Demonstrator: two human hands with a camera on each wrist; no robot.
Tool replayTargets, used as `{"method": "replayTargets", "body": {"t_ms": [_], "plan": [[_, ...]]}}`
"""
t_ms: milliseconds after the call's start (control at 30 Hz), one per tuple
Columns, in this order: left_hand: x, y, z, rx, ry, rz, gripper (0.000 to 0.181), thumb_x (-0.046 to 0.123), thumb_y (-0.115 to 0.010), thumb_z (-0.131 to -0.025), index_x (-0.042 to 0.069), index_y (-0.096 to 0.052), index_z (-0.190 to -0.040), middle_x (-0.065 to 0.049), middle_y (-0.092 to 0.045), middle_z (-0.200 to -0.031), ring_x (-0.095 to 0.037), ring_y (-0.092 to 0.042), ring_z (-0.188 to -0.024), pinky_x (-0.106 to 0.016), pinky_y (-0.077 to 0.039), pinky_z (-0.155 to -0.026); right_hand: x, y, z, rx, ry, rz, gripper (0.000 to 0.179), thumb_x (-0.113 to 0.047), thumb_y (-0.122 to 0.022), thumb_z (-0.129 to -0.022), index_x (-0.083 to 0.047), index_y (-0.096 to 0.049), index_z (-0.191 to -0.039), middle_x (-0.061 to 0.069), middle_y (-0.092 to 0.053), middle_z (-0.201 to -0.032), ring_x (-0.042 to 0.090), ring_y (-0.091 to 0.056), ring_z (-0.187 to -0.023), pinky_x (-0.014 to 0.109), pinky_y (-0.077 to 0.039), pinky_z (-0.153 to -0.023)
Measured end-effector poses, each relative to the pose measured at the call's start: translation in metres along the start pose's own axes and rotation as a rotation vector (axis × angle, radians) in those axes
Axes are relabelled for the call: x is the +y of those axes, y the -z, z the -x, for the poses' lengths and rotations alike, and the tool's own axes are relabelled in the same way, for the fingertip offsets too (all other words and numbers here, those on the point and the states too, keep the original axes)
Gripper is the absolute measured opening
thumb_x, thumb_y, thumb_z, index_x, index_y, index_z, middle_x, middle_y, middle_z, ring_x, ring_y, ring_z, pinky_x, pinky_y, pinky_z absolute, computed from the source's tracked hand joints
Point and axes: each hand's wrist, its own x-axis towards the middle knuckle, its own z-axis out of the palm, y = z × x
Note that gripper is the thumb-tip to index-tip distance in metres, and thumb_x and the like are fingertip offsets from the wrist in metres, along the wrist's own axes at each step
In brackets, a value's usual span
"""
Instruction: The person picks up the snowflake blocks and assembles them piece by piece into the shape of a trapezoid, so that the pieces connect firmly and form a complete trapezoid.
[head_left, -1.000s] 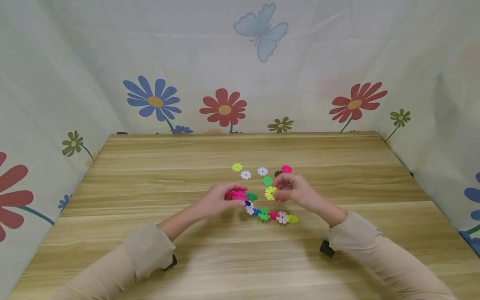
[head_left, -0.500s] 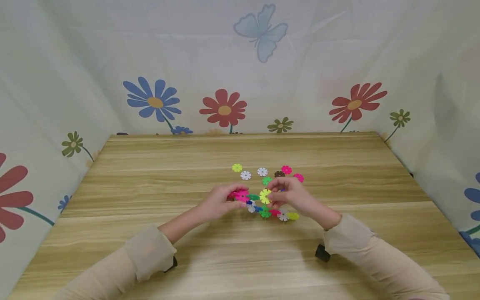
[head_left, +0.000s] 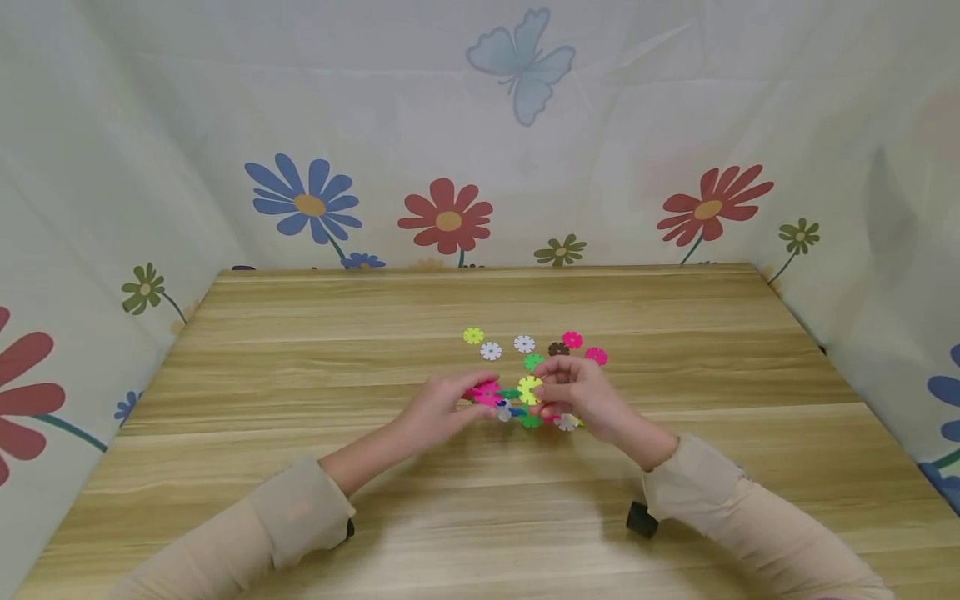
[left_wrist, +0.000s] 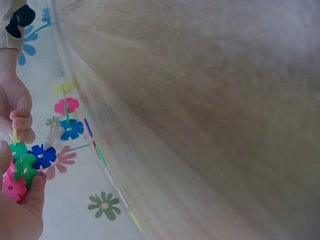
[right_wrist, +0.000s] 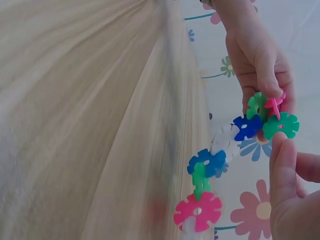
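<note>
My left hand [head_left: 435,410] grips one end of a chain of interlocked snowflake discs, at a pink disc [head_left: 488,394] and its neighbours. With thumb and fingers, my right hand [head_left: 592,398] pinches a yellow snowflake disc [head_left: 528,389]. That disc is right at the edge of a green disc [right_wrist: 281,126] on the held end. From the left hand the chain hangs off through a dark blue disc [left_wrist: 42,156], a white one, a lighter blue disc [right_wrist: 206,162], a green one and a pink disc [right_wrist: 197,211]. The right hand hides part of the chain in the head view.
Loose discs lie flat on the wooden table [head_left: 337,333] beyond the hands: a yellow one [head_left: 473,335], two white ones [head_left: 491,351], a green [head_left: 533,362], a brown [head_left: 558,349] and two pink ones [head_left: 573,339]. A flower-print cloth [head_left: 600,150] stands behind the table.
My right hand has moved left with the yellow disc, up to the green disc. The left hand has shifted slightly right, and the chain's free end has swung behind the right hand.
</note>
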Motion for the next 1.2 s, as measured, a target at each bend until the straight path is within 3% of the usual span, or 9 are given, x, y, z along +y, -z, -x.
{"method": "replayTargets", "body": {"t_ms": [133,600,800,1100,1200], "plan": [[0.002,-0.001,0.001,0.031,-0.053,-0.058,0.043,0.021,-0.066,-0.078,0.003,-0.056,-0.116,-0.008,-0.066,-0.101,-0.014,-0.063,-0.087,-0.021,-0.05,-0.074,0.0,-0.002,0.002,0.017,0.005,-0.021,0.028,0.008,-0.048,-0.083,0.014,-0.043,-0.11,0.001,-0.06,-0.07,0.009,-0.062,-0.056,0.018,-0.05,-0.053],[-0.003,0.001,0.003,0.024,-0.112,-0.052,0.04,0.017,-0.066,-0.077,0.001,-0.059,-0.113,-0.011,-0.066,-0.099,-0.014,-0.064,-0.083,-0.013,-0.049,-0.07,0.002,-0.009,0.001,0.021,-0.011,-0.129,0.016,0.01,-0.048,-0.083,0.008,-0.051,-0.098,0.002,-0.061,-0.067,0.01,-0.063,-0.054,0.016,-0.049,-0.05],[-0.005,0.001,0.004,0.006,-0.124,-0.044,0.038,0.014,-0.066,-0.077,0.0,-0.059,-0.112,-0.011,-0.067,-0.098,-0.014,-0.065,-0.083,-0.013,-0.049,-0.069,0.003,-0.01,0.0,0.005,-0.035,-0.127,0.014,0.01,-0.048,-0.083,0.004,-0.051,-0.095,0.002,-0.061,-0.069,0.011,-0.063,-0.055,0.017,-0.05,-0.051],[-0.007,0.001,0.007,0.01,-0.171,-0.065,0.04,0.015,-0.067,-0.076,0.0,-0.059,-0.112,-0.012,-0.066,-0.1,-0.014,-0.065,-0.084,-0.014,-0.05,-0.07,0.003,-0.01,0.001,-0.017,-0.026,-0.103,0.016,0.01,-0.047,-0.082,0.011,-0.048,-0.098,0.002,-0.06,-0.067,0.012,-0.064,-0.055,0.018,-0.05,-0.051],[-0.008,0.001,0.007,0.014,-0.161,-0.067,0.04,0.016,-0.067,-0.076,-0.001,-0.059,-0.112,-0.012,-0.066,-0.099,-0.014,-0.065,-0.083,-0.014,-0.049,-0.07,0.003,-0.013,0.001,0.002,-0.026,-0.11,0.015,0.011,-0.047,-0.082,0.011,-0.048,-0.098,0.002,-0.059,-0.068,0.011,-0.063,-0.054,0.017,-0.05,-0.05]]}}
